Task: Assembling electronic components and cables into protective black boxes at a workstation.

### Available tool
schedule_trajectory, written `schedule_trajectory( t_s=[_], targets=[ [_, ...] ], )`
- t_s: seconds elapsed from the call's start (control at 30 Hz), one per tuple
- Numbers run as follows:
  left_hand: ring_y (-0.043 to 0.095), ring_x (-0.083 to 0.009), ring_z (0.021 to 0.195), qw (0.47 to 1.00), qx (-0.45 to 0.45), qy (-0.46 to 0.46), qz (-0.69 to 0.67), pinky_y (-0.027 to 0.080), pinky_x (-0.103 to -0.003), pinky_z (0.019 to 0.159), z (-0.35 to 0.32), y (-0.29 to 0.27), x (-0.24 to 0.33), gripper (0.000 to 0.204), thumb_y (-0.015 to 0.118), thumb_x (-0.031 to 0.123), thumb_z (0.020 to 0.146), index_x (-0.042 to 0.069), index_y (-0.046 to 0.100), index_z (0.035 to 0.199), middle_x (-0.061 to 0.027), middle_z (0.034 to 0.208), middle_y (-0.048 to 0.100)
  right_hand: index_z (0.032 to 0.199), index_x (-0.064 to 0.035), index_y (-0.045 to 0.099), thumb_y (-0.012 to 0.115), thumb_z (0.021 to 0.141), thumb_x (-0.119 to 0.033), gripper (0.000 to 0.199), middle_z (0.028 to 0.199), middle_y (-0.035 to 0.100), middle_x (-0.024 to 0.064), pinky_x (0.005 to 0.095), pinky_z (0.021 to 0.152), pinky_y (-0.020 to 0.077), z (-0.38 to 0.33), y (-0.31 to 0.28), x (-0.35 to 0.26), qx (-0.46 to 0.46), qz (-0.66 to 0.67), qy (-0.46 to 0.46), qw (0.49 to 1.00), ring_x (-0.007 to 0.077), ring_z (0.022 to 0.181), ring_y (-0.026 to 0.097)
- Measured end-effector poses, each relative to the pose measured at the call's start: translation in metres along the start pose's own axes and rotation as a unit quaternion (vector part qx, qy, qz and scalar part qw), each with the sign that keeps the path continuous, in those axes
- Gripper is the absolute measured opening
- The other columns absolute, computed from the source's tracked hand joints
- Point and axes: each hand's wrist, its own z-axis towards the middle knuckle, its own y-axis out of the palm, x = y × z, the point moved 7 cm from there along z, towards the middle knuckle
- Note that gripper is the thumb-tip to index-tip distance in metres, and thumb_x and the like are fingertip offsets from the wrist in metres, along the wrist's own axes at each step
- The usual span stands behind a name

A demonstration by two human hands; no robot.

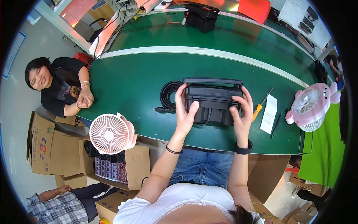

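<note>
A black plastic case (214, 93) with a carrying handle (212, 80) rests on the green table in front of me. My left hand (185, 115) clasps its left side, thumb on the front near a latch. On the right side, my right hand (242, 114) holds the case with fingers curled at the edge of the lid and thumb on the front. Between the hands, a short black cable (209, 115) runs down the case's front. A coiled black cable (166, 93) with a connector (164, 109) lies left of the case.
Right of the case lie a yellow-handled screwdriver (257, 111), a white paper slip (268, 115) and a black pen (276, 125). A pink fan (311, 106) and a pale fan (112, 133) flank the table. A co-worker's clasped hands (85, 98) rest at its left edge.
</note>
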Motion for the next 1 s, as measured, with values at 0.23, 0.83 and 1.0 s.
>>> schedule_trajectory(
  t_s=[0.23,0.83,1.0],
  targets=[
    [0.037,-0.0267,0.135,1.0,0.011,-0.021,-0.001,0.026,-0.037,0.114,0.003,0.001,0.001,0.069,0.064,0.02,0.092,0.003,0.026,0.147,-0.0177,0.145,0.035,0.11,-0.0073,0.068,0.084,0.07,-0.018,0.045,0.136,0.057,0.0151,0.0408,0.103,0.0443,0.01,-0.007,-0.019,-0.021,-0.103,-0.078,0.991,0.0329,0.125,0.055],
    [0.035,-0.0266,0.137,0.999,0.003,-0.038,0.005,0.023,-0.036,0.115,0.005,0.002,-0.001,0.066,0.062,0.019,0.093,0.004,0.028,0.147,-0.0143,0.147,0.034,0.131,-0.008,0.054,0.058,0.09,-0.026,0.045,0.158,0.025,0.0185,0.0407,0.118,0.0184,0.005,0.012,0.007,0.01,0.118,0.03,0.992,0.0311,0.146,0.025],
    [0.027,-0.0278,0.144,0.999,-0.023,-0.028,-0.028,0.019,-0.037,0.118,0.006,-0.002,-0.006,0.071,0.064,0.012,0.091,0.002,0.026,0.15,-0.0158,0.154,0.029,0.146,-0.0076,0.038,0.06,0.088,-0.028,0.065,0.161,0.019,0.0161,0.0399,0.12,0.0113,0.004,0.014,0.015,-0.017,0.169,0.051,0.984,0.0286,0.148,0.018]
  ],
)
